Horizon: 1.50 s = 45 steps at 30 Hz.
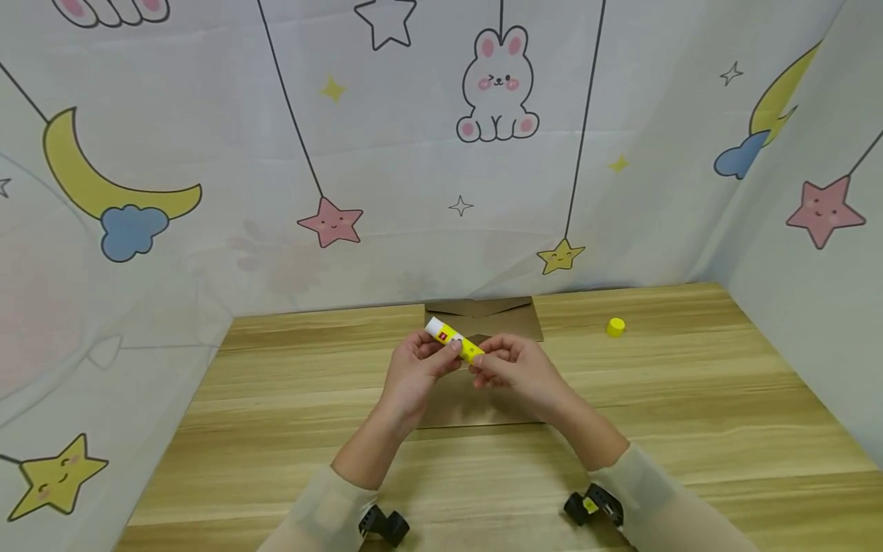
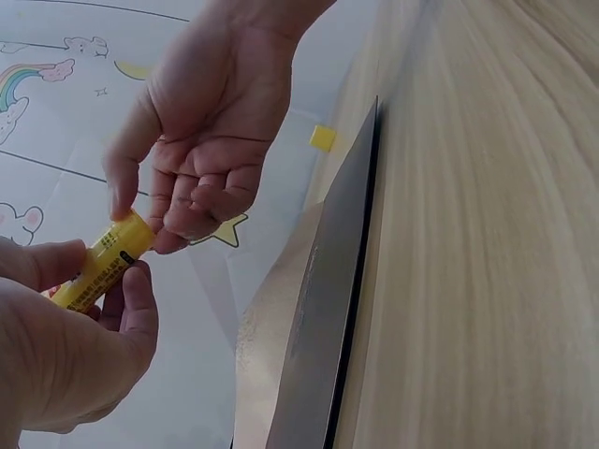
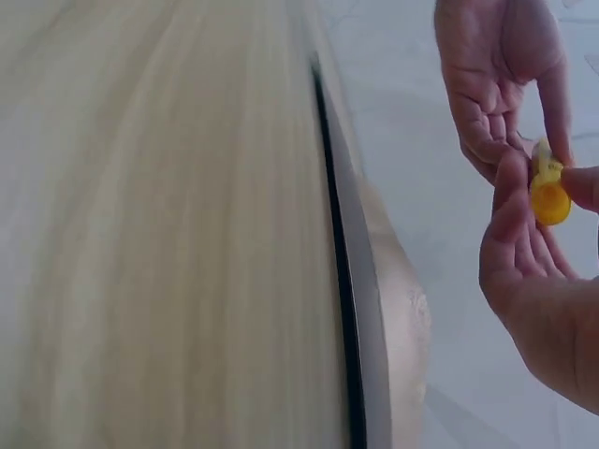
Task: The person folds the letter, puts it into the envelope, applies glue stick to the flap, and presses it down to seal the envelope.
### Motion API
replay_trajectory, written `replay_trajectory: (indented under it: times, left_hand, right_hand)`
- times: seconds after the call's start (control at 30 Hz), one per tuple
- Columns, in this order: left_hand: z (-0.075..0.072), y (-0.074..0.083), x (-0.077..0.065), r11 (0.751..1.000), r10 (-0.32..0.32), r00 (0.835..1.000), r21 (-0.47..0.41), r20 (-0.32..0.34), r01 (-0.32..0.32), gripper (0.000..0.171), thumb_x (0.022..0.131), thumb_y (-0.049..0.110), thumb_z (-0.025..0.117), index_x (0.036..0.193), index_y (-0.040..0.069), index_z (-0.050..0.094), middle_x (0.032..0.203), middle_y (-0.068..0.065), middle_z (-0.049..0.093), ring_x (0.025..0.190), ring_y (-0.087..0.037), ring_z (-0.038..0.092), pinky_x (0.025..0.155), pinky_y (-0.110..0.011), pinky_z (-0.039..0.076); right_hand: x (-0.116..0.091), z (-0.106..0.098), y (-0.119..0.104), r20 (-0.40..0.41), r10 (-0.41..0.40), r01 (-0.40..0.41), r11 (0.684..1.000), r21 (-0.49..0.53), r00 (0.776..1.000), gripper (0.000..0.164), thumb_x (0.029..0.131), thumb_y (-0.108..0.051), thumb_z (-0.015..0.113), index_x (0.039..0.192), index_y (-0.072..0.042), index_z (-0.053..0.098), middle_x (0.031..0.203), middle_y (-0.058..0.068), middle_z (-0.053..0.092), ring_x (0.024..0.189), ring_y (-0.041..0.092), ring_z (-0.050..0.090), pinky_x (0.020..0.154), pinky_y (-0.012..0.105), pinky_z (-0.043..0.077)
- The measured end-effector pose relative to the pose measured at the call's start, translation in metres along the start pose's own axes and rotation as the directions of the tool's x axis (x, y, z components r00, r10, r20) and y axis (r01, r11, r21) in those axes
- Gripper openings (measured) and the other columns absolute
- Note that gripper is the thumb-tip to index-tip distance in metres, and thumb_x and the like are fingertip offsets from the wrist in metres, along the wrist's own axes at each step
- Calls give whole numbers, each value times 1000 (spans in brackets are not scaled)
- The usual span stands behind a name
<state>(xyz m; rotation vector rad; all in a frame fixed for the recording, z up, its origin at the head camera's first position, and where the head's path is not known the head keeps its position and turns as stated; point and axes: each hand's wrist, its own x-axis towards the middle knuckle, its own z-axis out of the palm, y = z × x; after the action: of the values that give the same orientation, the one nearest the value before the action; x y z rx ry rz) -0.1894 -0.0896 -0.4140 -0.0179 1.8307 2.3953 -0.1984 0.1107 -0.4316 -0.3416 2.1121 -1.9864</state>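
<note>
A yellow glue stick [image 1: 451,338] with an uncovered white tip slants above the table, tip up and to the left. My left hand [image 1: 414,372] grips its barrel between thumb and fingers. At the lower end, my right hand [image 1: 520,369] pinches the yellow base with its thumb and fingertips; the left wrist view shows this thumb on the end of the glue stick [image 2: 105,267]. Beneath both hands lies a brown envelope [image 1: 476,406], its flap [image 1: 510,323] toward the back, partly hidden by the hands and the glue stick.
A small yellow cap [image 1: 616,327] stands on the wooden table [image 1: 690,399] at the back right. Behind and beside the table hangs a white cloth [image 1: 414,169] printed with stars, moons and a rabbit. Each sleeve carries a small black wrist camera [image 1: 383,526].
</note>
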Motion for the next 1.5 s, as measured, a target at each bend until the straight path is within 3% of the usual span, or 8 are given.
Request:
replay_trajectory:
  times: [0.2,0.33,0.57,0.73,0.87,1.13,1.4,1.5]
  left_hand:
    - [0,0,1,1000,6,1000,-17,-11,-6,31,100,6,75,122,-5,57,110,-14,69,95,-19,69,85,-28,61]
    - [0,0,0,1000,12,1000,-16,0,-12,32,100,7,75,122,-7,57,109,-15,70,94,-19,70,85,-29,61]
    - [1,1,-1,1000,1,1000,-13,18,-1,31,100,4,74,123,-7,57,110,-15,69,97,-19,70,87,-29,61]
    - [2,1,-2,1000,1,1000,-12,25,-1,30,100,3,73,123,-8,56,110,-15,69,96,-19,70,87,-29,61]
    - [1,1,-2,1000,-4,1000,-19,2,4,30,100,4,73,123,-7,56,110,-14,69,96,-18,70,86,-29,61]
    - [1,1,-1,1000,1,1000,-17,-13,-1,31,100,5,74,124,-7,57,110,-15,70,95,-18,70,85,-29,61]
    - [1,1,-1,1000,8,1000,-7,12,-8,33,101,4,73,126,-8,56,112,-16,68,98,-19,70,87,-29,61]
    - [1,1,-1,1000,11,1000,-6,19,-11,32,100,4,73,125,-8,56,111,-16,68,97,-19,69,88,-29,61]
  right_hand:
    - [-4,8,-1,-44,-307,272,894,-357,951,33,93,-11,85,117,-6,63,99,5,73,84,18,70,71,28,61]
    - [-5,9,-1,-48,-365,313,853,-417,930,27,93,-8,84,112,-7,64,95,3,73,80,16,69,67,29,60]
    - [-3,3,0,-8,-91,91,994,-61,996,22,100,-10,76,114,4,65,100,25,73,79,24,73,75,40,64]
    - [-2,0,-1,46,51,-55,994,98,998,26,105,-14,68,119,8,62,107,31,71,81,22,73,77,36,62]
    - [-3,4,-1,1,-83,83,993,-83,997,35,100,-12,76,126,5,60,111,21,72,89,23,73,79,34,62]
    - [-8,12,-4,-54,-370,309,838,-449,927,31,92,-10,85,113,-7,63,96,2,73,80,13,69,68,29,60]
    - [-2,2,-2,-6,-100,99,989,-108,995,22,100,-14,77,113,0,67,99,22,74,82,27,73,78,41,63]
    - [0,-1,-2,28,25,-26,999,27,999,25,102,-15,73,116,5,66,104,30,72,82,25,73,80,43,63]
